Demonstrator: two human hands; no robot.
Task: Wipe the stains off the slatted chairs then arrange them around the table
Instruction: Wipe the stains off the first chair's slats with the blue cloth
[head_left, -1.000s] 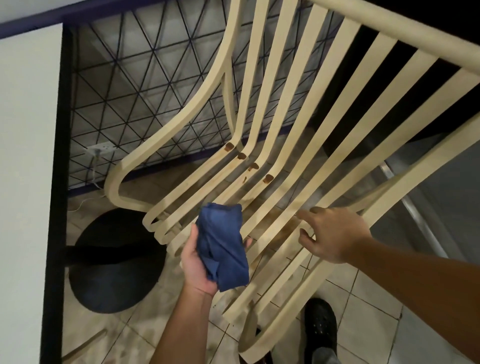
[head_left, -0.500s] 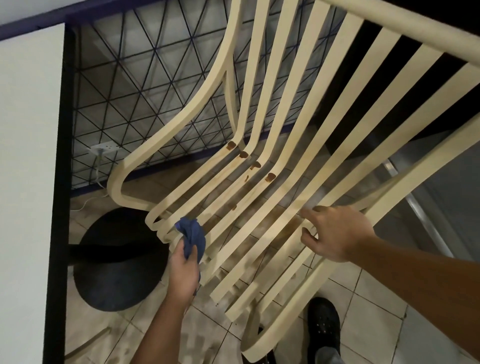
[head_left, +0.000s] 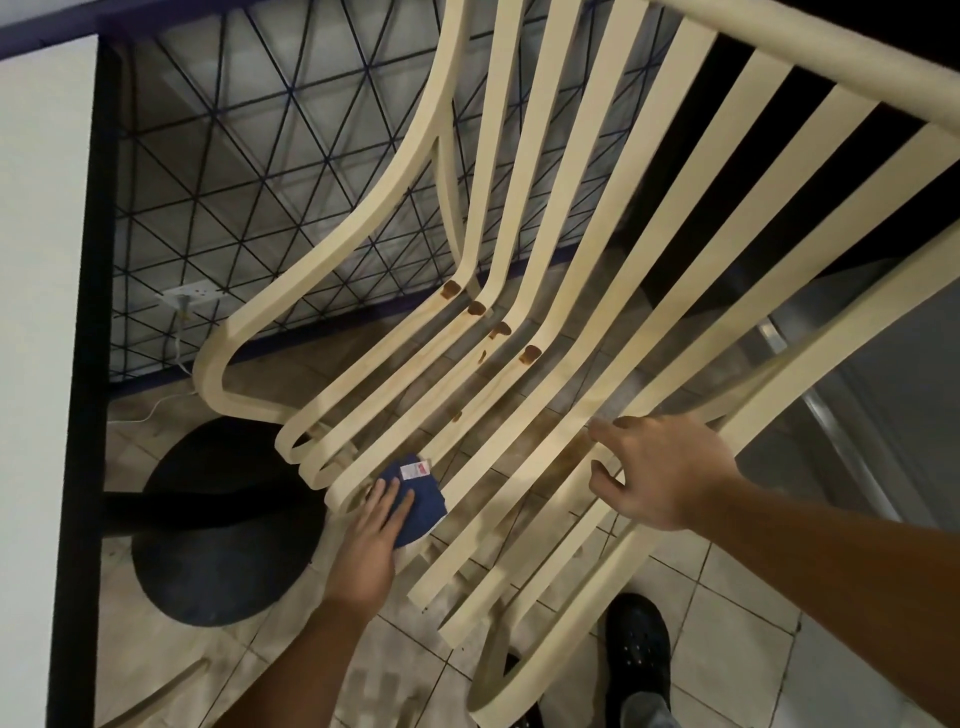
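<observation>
Cloth (head_left: 422, 503) now spread flat; left hand (head_left: 368, 546) presses it, fingers straight; right hand (head_left: 666, 474) grips chair (head_left: 857, 67).

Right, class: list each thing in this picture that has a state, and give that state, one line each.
slatted chair: brown stains at the seat bend, unwiped
blue cloth: pressed against the front slat ends
left hand: fingers straight, pressing the cloth
right hand: grips a seat slat
</observation>
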